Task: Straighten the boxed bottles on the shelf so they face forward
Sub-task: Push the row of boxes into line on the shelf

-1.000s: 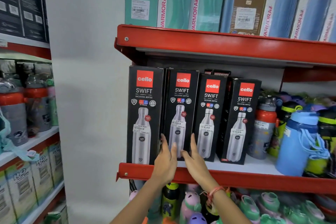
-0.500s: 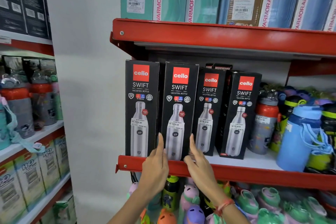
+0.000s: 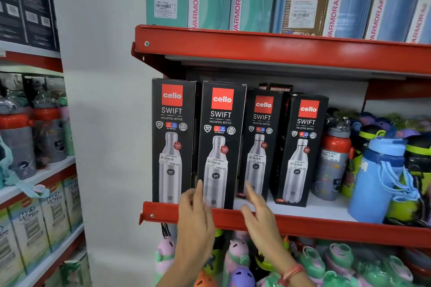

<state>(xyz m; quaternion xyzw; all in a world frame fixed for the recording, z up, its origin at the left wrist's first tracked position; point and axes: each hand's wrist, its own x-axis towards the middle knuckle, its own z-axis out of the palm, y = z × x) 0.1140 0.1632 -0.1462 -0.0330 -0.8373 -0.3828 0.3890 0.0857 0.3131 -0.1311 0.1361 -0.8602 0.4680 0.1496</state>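
Four black boxed bottles stand upright in a row on the red shelf (image 3: 326, 228), each printed with a red "cello" square, the word SWIFT and a steel bottle. The first box (image 3: 172, 140) at the left end and the second box (image 3: 220, 144) beside it sit right at the shelf's front lip, faces forward and nearly touching. The third box (image 3: 260, 144) stands further back, and the fourth box (image 3: 300, 149) is turned slightly so one dark side panel shows on its left. Both hands are raised in front of the lower part of the row — the left hand (image 3: 194, 219) has its fingers loosely spread, the forefinger pointing up over the seam between the first and second boxes, and it grips nothing. The right hand (image 3: 261, 212) is likewise open, fingers fanned and blurred, reaching across the shelf lip toward the foot of the third box; whether the fingertips touch the carton cannot be told. A pink thread band (image 3: 291, 271) circles the right wrist. To the right of the boxes stand loose bottles, among them a grey bottle with a red collar (image 3: 333, 158) and a blue bottle (image 3: 377, 177) — the grey one just beside the fourth box
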